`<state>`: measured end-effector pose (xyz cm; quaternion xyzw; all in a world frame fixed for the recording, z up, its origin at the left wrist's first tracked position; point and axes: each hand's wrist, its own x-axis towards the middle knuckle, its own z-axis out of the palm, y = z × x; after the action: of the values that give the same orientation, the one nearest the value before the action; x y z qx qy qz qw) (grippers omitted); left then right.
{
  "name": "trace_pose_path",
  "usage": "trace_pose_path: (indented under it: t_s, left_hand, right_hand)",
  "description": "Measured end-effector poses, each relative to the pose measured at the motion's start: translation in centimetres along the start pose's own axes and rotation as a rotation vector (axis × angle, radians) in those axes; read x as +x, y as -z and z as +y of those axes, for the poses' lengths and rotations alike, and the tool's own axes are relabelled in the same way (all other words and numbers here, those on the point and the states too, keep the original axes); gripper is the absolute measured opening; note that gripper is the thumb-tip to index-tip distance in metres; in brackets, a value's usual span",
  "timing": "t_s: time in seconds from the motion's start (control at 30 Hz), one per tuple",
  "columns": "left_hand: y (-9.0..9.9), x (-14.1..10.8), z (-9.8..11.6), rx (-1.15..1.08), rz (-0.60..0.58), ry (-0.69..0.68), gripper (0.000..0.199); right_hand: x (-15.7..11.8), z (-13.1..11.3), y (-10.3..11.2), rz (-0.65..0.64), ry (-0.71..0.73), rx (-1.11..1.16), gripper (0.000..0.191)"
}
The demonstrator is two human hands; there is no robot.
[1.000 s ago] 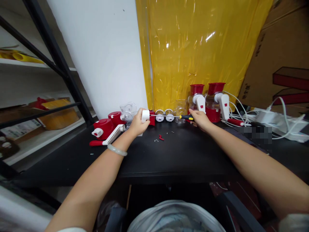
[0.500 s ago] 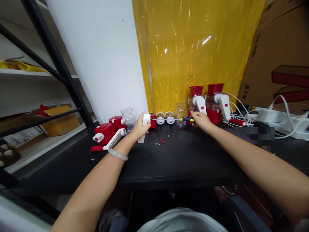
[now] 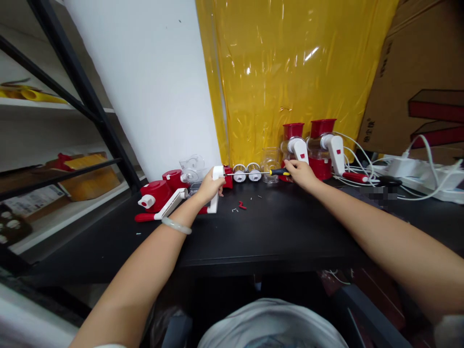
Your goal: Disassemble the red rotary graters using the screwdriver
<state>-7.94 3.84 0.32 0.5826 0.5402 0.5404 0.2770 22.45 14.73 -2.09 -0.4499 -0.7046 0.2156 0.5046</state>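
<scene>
My left hand [image 3: 209, 187] is closed around a white crank handle [image 3: 218, 172], whose arm hangs below the fingers with a red grip at its lower end. In my right hand [image 3: 301, 174] is a screwdriver [image 3: 278, 172] with a yellow and black handle. Its long shaft lies level and points left, the tip at the crank handle's top end; whether it sits in a screw cannot be made out. Below, on the black table [image 3: 282, 232], lie a small red part [image 3: 242, 205] and several tiny screws [image 3: 235, 210]. Two grater drums [image 3: 253, 172] stand behind the shaft.
At left sit red grater bases [image 3: 156, 194] with another white crank [image 3: 172, 205] and clear plastic housings [image 3: 193, 166]. Two assembled red and white rotary graters [image 3: 322, 150] stand at right, beside white cables and a power strip [image 3: 431, 181]. A yellow plastic curtain [image 3: 300, 63] hangs behind.
The crank handle has turned in my left hand so that its arm now shows hanging down. The screwdriver stays at its end. The whole view has shifted slightly.
</scene>
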Motion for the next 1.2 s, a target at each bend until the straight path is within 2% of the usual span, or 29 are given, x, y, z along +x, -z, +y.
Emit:
trace_pose_path:
  t_s: [0.27, 0.43, 0.73, 0.87, 1.07, 1.13, 1.2]
  left_hand:
    - [-0.1, -0.5, 0.7, -0.085, -0.048, 0.144, 0.025]
    - [0.0, -0.5, 1.0, -0.123, -0.052, 0.227, 0.022]
    - [0.0, -0.2, 0.3, -0.112, -0.066, 0.236, 0.023]
    - [-0.2, -0.1, 0.4, -0.071, -0.021, 0.17, 0.026]
    - [0.0, 0.3, -0.2, 0.075, 0.052, -0.018, 0.032]
    - [0.1, 0.3, -0.5, 0.106, 0.063, -0.107, 0.035]
    - [0.1, 0.2, -0.7, 0.112, 0.055, -0.169, 0.037]
  right_hand:
    - [0.2, -0.3, 0.6, 0.029, 0.096, 0.006, 0.067]
    - [0.2, -0.6, 0.6, 0.052, 0.124, 0.068, 0.061]
    - [0.2, -0.3, 0.3, 0.062, 0.059, 0.181, 0.043]
    - [0.3, -0.4, -0.2, 0.018, -0.076, 0.351, 0.038]
    - [0.1, -1.7, -0.2, 0.033, -0.277, 0.745, 0.014]
    - [0.2, -1.8, 0.0, 0.04, -0.338, 0.795, 0.016]
    - [0.3, -1.8, 0.1, 0.02, -0.374, 0.781, 0.029]
